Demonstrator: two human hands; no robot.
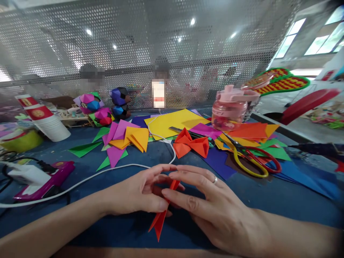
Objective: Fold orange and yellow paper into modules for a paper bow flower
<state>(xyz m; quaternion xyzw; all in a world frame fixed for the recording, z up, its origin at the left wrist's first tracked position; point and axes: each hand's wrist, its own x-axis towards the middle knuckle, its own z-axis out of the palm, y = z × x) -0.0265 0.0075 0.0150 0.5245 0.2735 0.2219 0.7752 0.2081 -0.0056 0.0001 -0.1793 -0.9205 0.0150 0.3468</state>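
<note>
Between my two hands is a narrow folded piece of red origami paper (160, 219), its two pointed ends hanging down toward me. My left hand (146, 191) pinches it with the thumb, fingers curled behind. My right hand (206, 200), with a ring on one finger, presses thumb and fingertips against its upper part. The paper's far side is hidden by my fingers. Just beyond my hands sits a red-orange folded origami piece (189, 144) with several open pockets.
Folded paper in yellow, purple and green (137, 138) lies left of centre. Scissors (251, 161) rest on coloured paper at right, near a pink bottle (228, 111). A white cable (107, 170) crosses to a purple power strip (45, 181). Paper cups (51, 123) lean left; a phone (158, 94) stands behind.
</note>
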